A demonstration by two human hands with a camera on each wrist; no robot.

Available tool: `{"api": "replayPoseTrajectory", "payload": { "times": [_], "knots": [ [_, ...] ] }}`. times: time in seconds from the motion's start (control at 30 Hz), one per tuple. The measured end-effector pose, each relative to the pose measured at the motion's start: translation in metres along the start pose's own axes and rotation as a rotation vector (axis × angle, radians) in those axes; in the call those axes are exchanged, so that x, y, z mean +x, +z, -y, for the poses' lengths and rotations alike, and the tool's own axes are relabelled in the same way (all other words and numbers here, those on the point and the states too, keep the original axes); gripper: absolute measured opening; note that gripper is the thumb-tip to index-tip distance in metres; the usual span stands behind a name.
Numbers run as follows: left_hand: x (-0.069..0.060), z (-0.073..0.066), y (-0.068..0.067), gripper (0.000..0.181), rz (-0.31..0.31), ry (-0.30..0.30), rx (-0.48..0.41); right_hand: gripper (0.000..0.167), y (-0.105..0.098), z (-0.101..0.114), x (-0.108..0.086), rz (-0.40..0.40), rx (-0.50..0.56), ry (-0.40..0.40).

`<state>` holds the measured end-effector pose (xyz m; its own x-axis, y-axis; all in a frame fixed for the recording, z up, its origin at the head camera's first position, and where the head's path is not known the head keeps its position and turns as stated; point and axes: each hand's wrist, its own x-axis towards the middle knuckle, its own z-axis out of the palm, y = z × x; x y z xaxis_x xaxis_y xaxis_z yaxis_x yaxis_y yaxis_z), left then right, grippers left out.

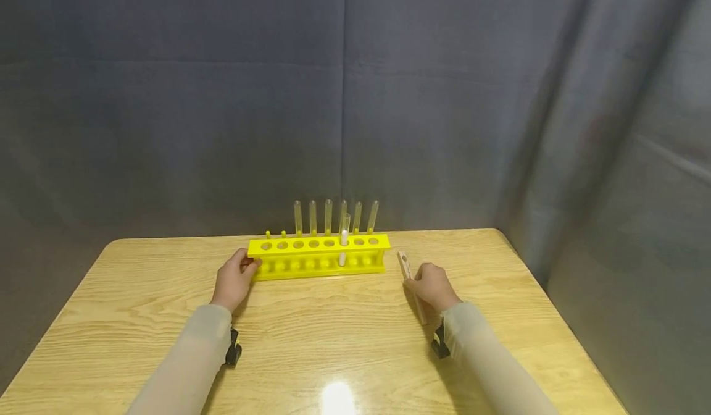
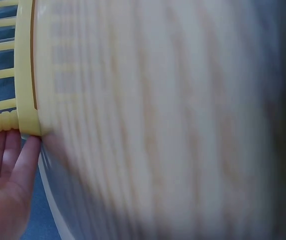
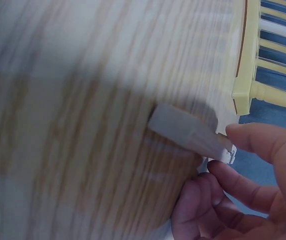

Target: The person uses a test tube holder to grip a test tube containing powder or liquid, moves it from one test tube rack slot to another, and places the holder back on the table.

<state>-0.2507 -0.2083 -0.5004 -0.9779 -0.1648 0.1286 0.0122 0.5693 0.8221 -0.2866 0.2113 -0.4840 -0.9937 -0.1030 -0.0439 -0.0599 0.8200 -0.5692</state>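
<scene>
Wooden clamp (image 3: 183,127) is pinched by the fingers of the right hand (image 1: 433,286), while the left hand (image 1: 233,281) grips the yellow rack (image 1: 322,251) by its left end.

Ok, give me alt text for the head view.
A person's left hand holds the left end of a yellow test-tube rack; the right hand pinches a wooden test-tube clamp beside it. Six clear test tubes rise along its back; a partly white tube stands in front.
</scene>
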Motion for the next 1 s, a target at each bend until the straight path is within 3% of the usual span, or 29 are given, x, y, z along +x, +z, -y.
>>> {"api": "replayPoseTrajectory", "payload": {
  "times": [0.3, 0.87, 1.0],
  "knots": [
    [-0.0035, 0.0013, 0.0016, 0.021, -0.012, -0.01, 0.01, 0.024, 0.0044, -0.0009, -0.001, 0.017, -0.02, -0.021],
    [0.0035, 0.005, 0.0077, 0.017, -0.026, 0.006, 0.014, 0.025, 0.0008, 0.0004, -0.0037, 0.031, -0.067, -0.014],
    [0.004, 0.0046, 0.0026, 0.016, -0.032, -0.005, 0.017, 0.026, 0.0035, 0.0041, -0.0012, 0.02, -0.07, -0.026]
  ]
}}
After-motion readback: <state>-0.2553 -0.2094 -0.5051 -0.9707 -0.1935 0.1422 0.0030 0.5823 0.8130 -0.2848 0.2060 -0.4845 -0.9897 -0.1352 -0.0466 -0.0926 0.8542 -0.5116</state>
